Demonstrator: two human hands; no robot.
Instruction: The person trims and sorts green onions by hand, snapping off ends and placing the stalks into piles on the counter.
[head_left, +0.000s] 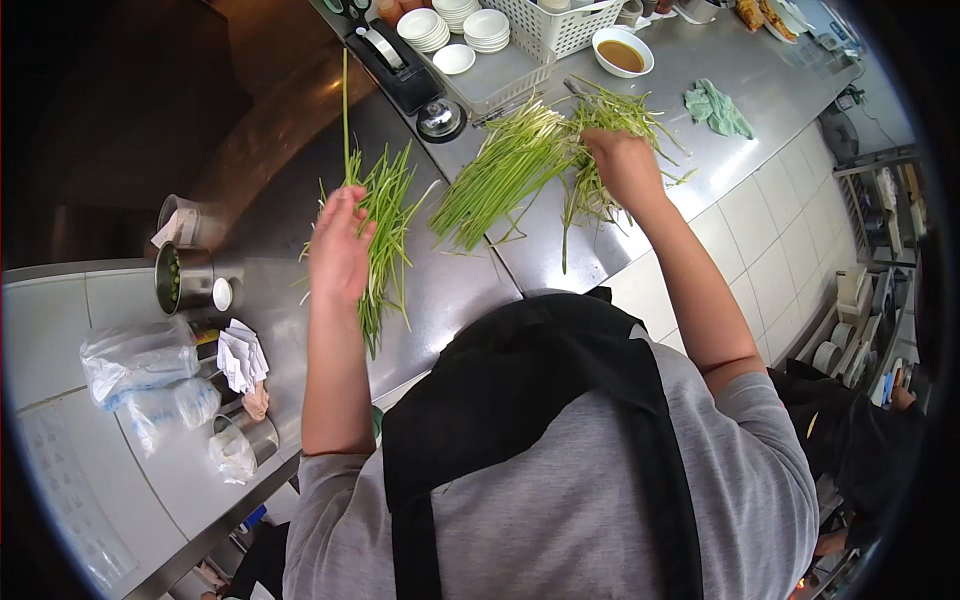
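Observation:
Three piles of long, thin green stalks that look like chives lie on the steel counter. My left hand is over the left pile of chives, its fingers curled around a single long chive stalk that points away from me. In the middle, a neater bundle of chives lies with its pale ends away from me. My right hand is closed at the messy right pile of stalks and yellowish trimmings. Whatever its fingertips hold is hidden behind the hand.
Beyond the piles are a call bell, a tape dispenser, stacked white dishes, a white basket, a bowl of brown sauce and a green cloth. A metal pot stands left. Another person's dark clothing shows right.

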